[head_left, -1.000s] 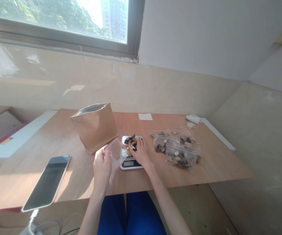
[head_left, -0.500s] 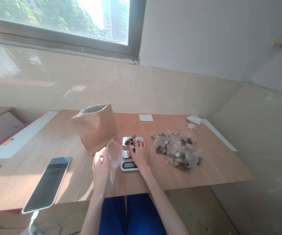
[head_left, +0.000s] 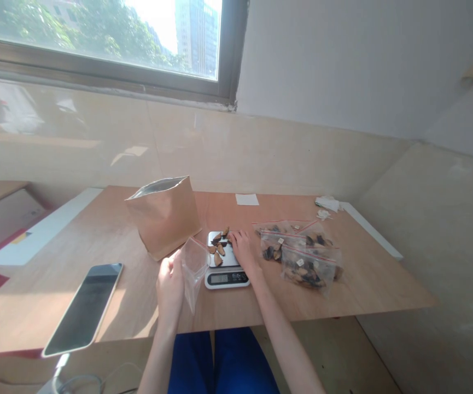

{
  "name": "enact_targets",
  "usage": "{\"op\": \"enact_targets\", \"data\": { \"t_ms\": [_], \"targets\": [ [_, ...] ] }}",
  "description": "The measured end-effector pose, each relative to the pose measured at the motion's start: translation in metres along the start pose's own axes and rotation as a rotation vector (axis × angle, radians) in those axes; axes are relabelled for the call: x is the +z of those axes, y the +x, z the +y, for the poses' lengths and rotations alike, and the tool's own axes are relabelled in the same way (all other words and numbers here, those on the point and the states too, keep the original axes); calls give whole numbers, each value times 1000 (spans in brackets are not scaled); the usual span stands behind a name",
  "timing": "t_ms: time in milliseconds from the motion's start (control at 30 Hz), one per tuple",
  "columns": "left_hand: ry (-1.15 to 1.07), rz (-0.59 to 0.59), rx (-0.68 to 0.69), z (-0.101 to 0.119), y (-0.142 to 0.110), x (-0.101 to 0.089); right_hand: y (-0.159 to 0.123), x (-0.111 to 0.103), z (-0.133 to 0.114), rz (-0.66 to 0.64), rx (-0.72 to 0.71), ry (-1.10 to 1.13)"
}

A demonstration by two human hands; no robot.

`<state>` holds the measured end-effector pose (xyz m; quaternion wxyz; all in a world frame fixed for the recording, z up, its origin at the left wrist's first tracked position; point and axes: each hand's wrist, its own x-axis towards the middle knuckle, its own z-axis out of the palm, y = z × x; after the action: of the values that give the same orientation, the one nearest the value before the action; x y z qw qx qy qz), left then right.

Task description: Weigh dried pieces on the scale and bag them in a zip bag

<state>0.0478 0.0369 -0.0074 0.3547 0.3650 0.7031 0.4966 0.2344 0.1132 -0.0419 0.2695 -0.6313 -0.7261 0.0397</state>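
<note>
Nearest, at 11 o'clock: left hand (head_left: pixel 169 290), fingers (head_left: pixel 166 268) pinched narrow on the upper edge of a clear zip bag (head_left: pixel 193 272), bag hanging upright, no contents visible. At 12 o'clock: right hand (head_left: pixel 243 250), fingers (head_left: pixel 236 238) slightly spread and curled, gripping nothing, tips at the right edge of the steel platform of a digital kitchen scale (head_left: pixel 227 279). Bag just left of the scale, not touching as far as visible.

On the platform: loose dark-and-tan broken pieces (head_left: pixel 219 247), kind unclear, lying apart.

At 1 o'clock, just beside the right hand: overlapping filled zip bags (head_left: pixel 308 266), red-lined, white-labelled. At 11 o'clock, farther: upright foil-lined kraft pouch (head_left: pixel 164 219). At 10 o'clock: smartphone (head_left: pixel 84 303), face up on the wooden table (head_left: pixel 363 290). Beyond, at 12 o'clock: white paper slip (head_left: pixel 246 200). At 1 o'clock: crumpled white tissue (head_left: pixel 327 203).
</note>
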Motion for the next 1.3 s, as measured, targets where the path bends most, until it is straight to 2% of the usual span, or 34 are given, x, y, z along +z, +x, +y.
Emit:
{"op": "enact_targets", "data": {
  "t_ms": [100, 233, 267, 333, 433, 533, 600, 700, 833, 933, 1033, 1133, 1233, 1300],
  "targets": [
    [-29, 1, -29, 2, 1, 2, 9, -3, -10, 67, 59, 111],
    [6, 29, -8, 8, -2, 9, 21, -6, -45, 161, 206, 621],
    [13, 34, 15, 10, -3, 12, 22, -7, -56, 127, 229, 739],
    [6, 41, 42, 13, -6, 15, 21, -9, -75, -31, 238, 880],
    [-21, 33, 41, 15, -10, 18, 14, -14, -97, -239, 183, 766],
    [-57, 21, 71, 13, -11, 18, 7, -19, -112, -249, 99, 595],
    [-89, 23, 54, 10, -9, 18, 5, -20, -119, -245, 41, 650],
    [-249, 2, -55, 7, -7, 16, 7, -18, -119, -140, 56, 842],
    [-536, -79, -189, 13, -7, 9, 8, -16, -94, 24, 119, 1013],
    [-543, -64, -253, 18, -8, 2, 3, -12, -66, 85, 47, 786],
    [-544, -64, -270, 20, -10, -5, -5, -1, -46, -23, -173, 380],
    [-586, -59, -265, 20, -10, -8, -12, 12, -38, -152, -289, 80],
    [-662, -54, -283, 17, -7, -11, -11, 20, -36, -157, -317, -84],
    [-748, -130, -346, 13, -4, -14, -8, 21, -37, -136, -329, -152]
  ]
}}
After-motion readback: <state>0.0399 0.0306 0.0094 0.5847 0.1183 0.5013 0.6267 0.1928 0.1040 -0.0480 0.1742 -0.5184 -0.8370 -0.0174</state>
